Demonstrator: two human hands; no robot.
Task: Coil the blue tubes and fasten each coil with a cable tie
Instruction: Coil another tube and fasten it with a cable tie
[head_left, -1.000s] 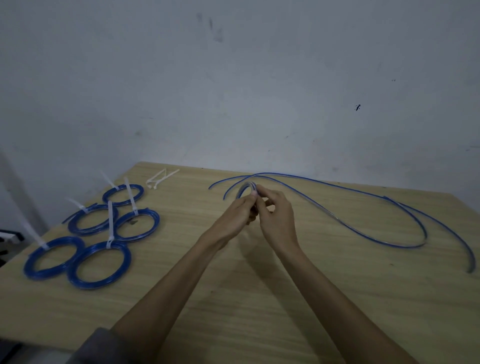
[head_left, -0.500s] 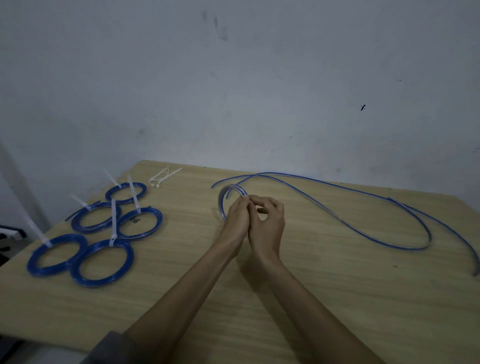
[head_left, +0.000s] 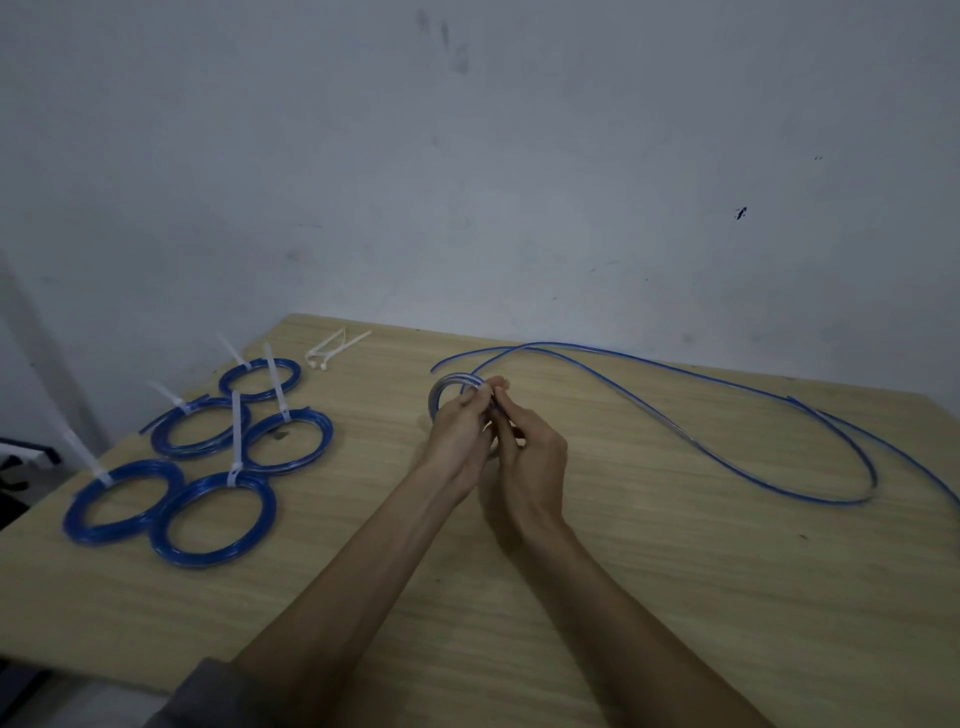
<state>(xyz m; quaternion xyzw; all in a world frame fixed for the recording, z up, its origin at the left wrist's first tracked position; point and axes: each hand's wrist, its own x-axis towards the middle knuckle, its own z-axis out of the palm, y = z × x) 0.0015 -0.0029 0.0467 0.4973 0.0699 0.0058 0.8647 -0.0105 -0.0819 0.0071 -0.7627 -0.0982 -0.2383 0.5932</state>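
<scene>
- Nearest, a grey sleeve (head_left: 208, 691) shows at the bottom edge on the left forearm; both bare forearms reach forward over the wooden worktop (head_left: 675, 597).
- Further in, the left hand (head_left: 457, 436) and right hand (head_left: 530, 457) meet over the middle of the worktop, touching each other.
- The left hand's fingers (head_left: 475, 397) are curled round a small loop (head_left: 447, 389) at the start of the blue tube (head_left: 727, 462); the right hand's fingers (head_left: 501, 387) pinch the same loop just beside them. Both hands hide the near part of the loop.
- From the hands the loose tube runs off right in long curves across the worktop, doubling back near the right edge and returning toward the far side; its free end (head_left: 434, 369) lies just beyond the loop.
- On the left lie five finished coils, each fastened with a white tie: two near ones (head_left: 122, 506) (head_left: 213, 519) side by side and touching, two in the middle (head_left: 200, 426) (head_left: 288, 439), and the farthest coil (head_left: 260, 376) behind them. The tie tails stick up and away.
- Beyond the coils, near the far edge, lie a few spare cable ties (head_left: 332, 351), apart from the coils and the tube.
- Farthest, a plain pale wall (head_left: 467, 182) with a few dark marks rises behind the worktop; at far left a dark object (head_left: 26, 452) sits off the worktop, too unclear to identify.
</scene>
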